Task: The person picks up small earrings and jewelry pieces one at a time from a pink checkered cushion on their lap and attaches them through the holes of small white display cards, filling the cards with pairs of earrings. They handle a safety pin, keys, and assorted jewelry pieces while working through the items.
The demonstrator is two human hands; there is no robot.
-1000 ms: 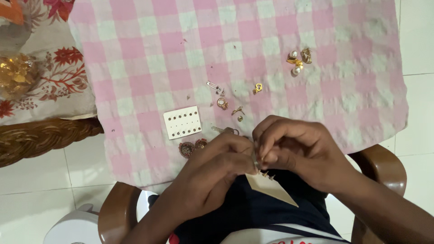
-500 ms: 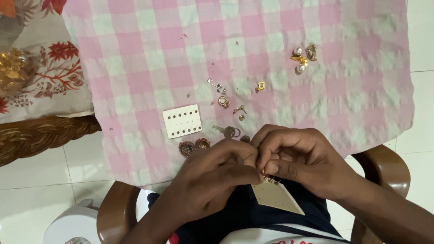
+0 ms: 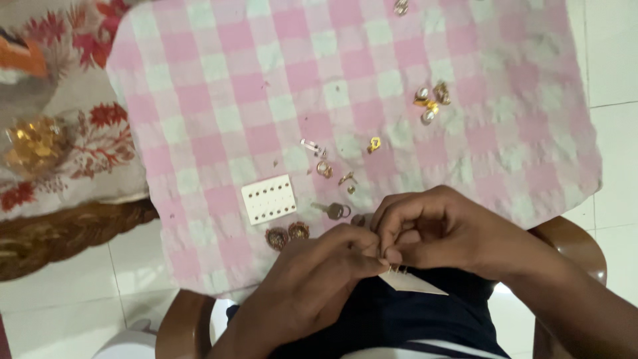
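Both of my hands meet over my lap at the near edge of a pink checked cloth (image 3: 345, 73). My left hand (image 3: 319, 279) and my right hand (image 3: 432, 233) pinch the top edge of a small cream earring card (image 3: 412, 282), where tiny gold studs stick out between my fingertips. A second cream card with rows of holes (image 3: 268, 199) lies flat on the cloth to the left. Two round dark-red earrings (image 3: 287, 234) sit just below it, close to my left hand.
On the cloth lie a small key (image 3: 332, 211), a safety pin (image 3: 311, 145), small gold pieces (image 3: 345, 178), a gold heart piece (image 3: 375, 143) and pearl earrings (image 3: 428, 103). A floral cushion (image 3: 80, 133) holding a clear bag of gold items (image 3: 33, 143) lies left. Wooden chair arms (image 3: 571, 239) flank me.
The view shifted so the cloth and its items sit lower in frame. The held card tilted flatter and edge-on. My hands stay pinched together on its top edge.
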